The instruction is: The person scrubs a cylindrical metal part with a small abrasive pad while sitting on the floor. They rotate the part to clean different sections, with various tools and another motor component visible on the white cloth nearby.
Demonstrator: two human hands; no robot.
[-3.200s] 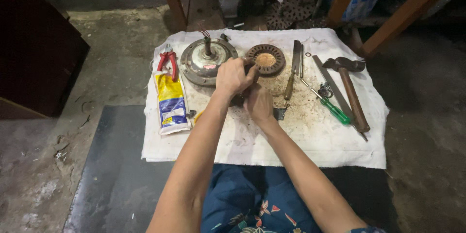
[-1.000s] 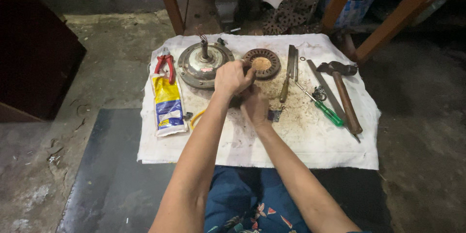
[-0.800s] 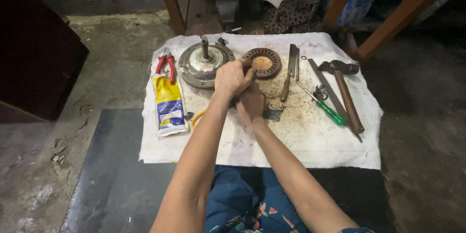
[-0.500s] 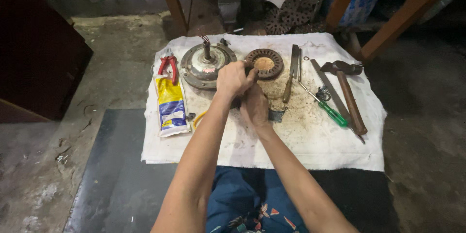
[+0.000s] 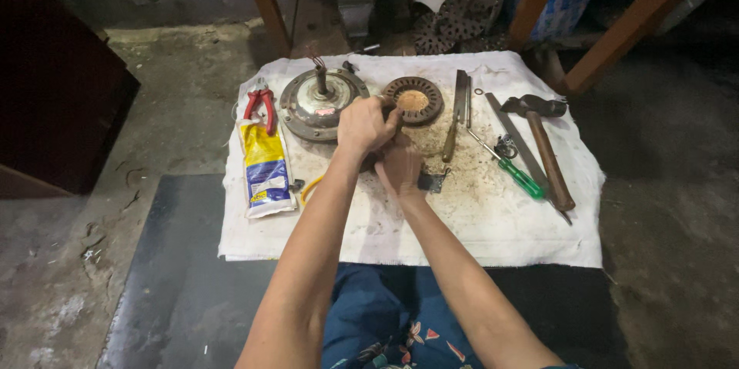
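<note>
My left hand (image 5: 365, 124) is curled tight, knuckles up, clamped over a small dark part (image 5: 368, 160) that sits on the white cloth (image 5: 477, 223) – I can't tell what the part is, my hands cover nearly all of it. My right hand (image 5: 399, 165) is pressed against it from the near side, fingers folded in; whether it grips the part or just braces it, I cannot tell. Both hands touch each other, stacked so the piece stays pinned mid-cloth.

Everything else is fanned out around the back edge, within arm's reach. Round motor housing (image 5: 315, 103) with its shaft up, just left of my left hand. Slotted stator ring (image 5: 413, 100) just beyond my fingers. Red-handled pliers (image 5: 261, 105) and a yellow-and-blue tube (image 5: 265, 168) on the left side. To the right – a flat file (image 5: 456, 111), green-handled screwdriver (image 5: 508, 166), a hammer (image 5: 543, 142), laid parallel, handles toward me. Small metal clip (image 5: 431, 181) just beside my right hand. Brown grit is scattered on the cloth near the ring.
</note>
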